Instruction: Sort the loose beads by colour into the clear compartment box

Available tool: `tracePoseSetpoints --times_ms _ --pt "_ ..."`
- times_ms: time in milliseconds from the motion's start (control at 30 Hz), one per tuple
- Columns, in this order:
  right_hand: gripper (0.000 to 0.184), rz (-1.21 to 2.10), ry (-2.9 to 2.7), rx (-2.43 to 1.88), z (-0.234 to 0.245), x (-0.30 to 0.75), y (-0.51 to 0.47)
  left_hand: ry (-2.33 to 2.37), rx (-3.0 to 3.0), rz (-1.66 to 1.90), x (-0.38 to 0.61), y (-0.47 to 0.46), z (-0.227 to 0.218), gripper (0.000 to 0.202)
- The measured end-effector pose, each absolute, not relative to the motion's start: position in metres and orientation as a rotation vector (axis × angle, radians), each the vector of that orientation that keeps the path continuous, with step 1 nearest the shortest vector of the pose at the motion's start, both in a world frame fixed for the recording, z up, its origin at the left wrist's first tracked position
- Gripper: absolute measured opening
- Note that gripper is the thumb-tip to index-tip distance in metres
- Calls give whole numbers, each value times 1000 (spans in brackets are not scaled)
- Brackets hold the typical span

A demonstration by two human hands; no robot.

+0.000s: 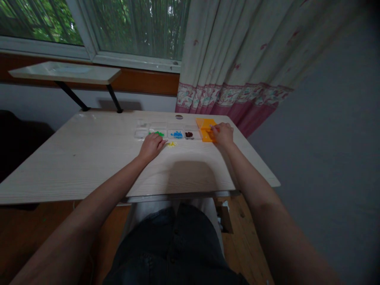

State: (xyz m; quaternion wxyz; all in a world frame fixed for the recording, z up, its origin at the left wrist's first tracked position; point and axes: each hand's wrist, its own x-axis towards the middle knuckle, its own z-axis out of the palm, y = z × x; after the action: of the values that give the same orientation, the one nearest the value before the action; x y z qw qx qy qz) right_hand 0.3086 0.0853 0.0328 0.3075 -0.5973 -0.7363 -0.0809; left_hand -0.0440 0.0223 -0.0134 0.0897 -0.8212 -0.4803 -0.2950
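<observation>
My left hand [151, 147] rests low over the table with its fingers curled and its fingertips together, just left of a small pile of yellow pieces [171, 144]. Behind it stand clear plastic boxes with open lids, holding green pieces [158, 133], blue pieces [177, 135] and dark brown pieces [189, 135]. At the right end lies an open orange box [205, 123]. Over that box's right side, my right hand [224, 133] has thumb and fingers pinched together. Whatever either hand pinches is too small to make out.
The pale wooden table [89, 158] carries a raised shelf [68, 72] on black legs at its back left. A round dark fitting [179, 117] sits near the back edge. Behind are a window and a curtain [231, 59]; a grey wall is to the right.
</observation>
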Motion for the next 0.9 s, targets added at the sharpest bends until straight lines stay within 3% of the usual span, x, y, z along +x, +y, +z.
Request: tracePoseSetpoints --times_ms 133,300,533,900 --pt "39 -146 -1977 -1512 42 289 71 -1465 -2442 -960 -45 25 -14 41" --pt "27 -5 -2245 -1192 48 224 43 -1451 -2428 -1007 -47 23 -13 38" --pt "31 46 -2511 -1057 16 148 26 -1444 -2413 -1055 -46 19 -9 37" --pt "30 -11 -2433 -1103 0 141 28 -1427 -2448 -954 -44 23 -14 42"
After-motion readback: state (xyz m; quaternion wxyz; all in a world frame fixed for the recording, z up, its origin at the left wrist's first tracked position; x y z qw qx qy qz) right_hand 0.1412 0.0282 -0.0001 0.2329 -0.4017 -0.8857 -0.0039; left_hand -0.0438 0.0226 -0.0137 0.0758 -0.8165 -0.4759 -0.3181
